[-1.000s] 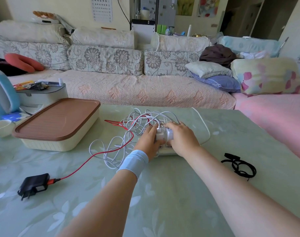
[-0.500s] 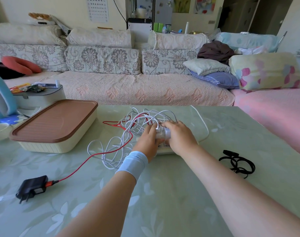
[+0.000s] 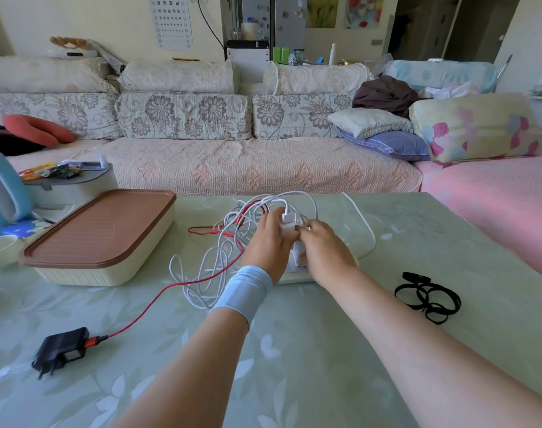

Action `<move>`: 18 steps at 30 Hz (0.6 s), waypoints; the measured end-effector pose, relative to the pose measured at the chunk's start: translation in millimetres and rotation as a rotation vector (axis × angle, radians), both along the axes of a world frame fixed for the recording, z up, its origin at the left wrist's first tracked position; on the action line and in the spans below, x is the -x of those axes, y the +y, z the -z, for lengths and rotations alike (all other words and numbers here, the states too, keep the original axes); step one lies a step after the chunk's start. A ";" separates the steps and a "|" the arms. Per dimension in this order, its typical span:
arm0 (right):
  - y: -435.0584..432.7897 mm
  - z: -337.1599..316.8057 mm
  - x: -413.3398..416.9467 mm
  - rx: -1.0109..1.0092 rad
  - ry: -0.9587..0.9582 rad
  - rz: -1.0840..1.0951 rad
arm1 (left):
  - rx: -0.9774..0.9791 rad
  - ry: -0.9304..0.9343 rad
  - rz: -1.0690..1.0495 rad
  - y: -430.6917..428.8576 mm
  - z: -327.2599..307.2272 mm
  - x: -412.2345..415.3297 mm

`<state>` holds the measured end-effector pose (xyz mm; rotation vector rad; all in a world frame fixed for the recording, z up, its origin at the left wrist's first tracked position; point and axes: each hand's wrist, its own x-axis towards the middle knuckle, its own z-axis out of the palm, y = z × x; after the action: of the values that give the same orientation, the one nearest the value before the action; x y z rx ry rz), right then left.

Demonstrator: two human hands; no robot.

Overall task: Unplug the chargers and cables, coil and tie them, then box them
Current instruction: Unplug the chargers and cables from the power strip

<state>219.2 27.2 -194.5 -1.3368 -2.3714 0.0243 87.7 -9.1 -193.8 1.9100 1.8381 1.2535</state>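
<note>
At the middle of the bench [image 3: 294,350], the left hand [image 3: 268,242] grips a white charger [image 3: 287,227] above the power strip [image 3: 294,277]; the right hand [image 3: 323,247] holds the neighbouring charger [image 3: 298,252].

Over a white power strip [image 3: 295,275] on the green floral table [image 3: 297,359], the left hand [image 3: 269,240] and right hand [image 3: 326,250] both grip a white charger [image 3: 288,227]. Tangled white cables [image 3: 215,267] lie to their left. A red cable [image 3: 158,296] runs to a black charger [image 3: 61,350]. A brown-lidded box [image 3: 99,239] sits at the left and black ties [image 3: 427,296] at the right.
</note>
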 end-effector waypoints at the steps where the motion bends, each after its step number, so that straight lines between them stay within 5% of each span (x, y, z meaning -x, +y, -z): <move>1: -1.5 -0.3 -0.4 -0.007 -0.017 0.005 | 0.017 -0.035 -0.002 -1.0 1.1 1.5; 7: -14.5 -6.9 2.8 -0.129 -0.088 0.060 | 0.147 -0.029 -0.070 -15.2 -3.3 14.8; 12: -53.7 -45.1 12.6 -0.123 0.070 0.261 | 0.204 0.296 -0.173 -56.7 -15.1 21.6; 18: -92.6 -55.0 32.8 0.704 0.508 0.060 | 0.078 0.469 -0.202 -95.8 -27.0 34.7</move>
<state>186.3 -65.4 -139.5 -1.4521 -1.9331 1.1266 53.0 -104.9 -166.9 2.1532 2.3159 0.8079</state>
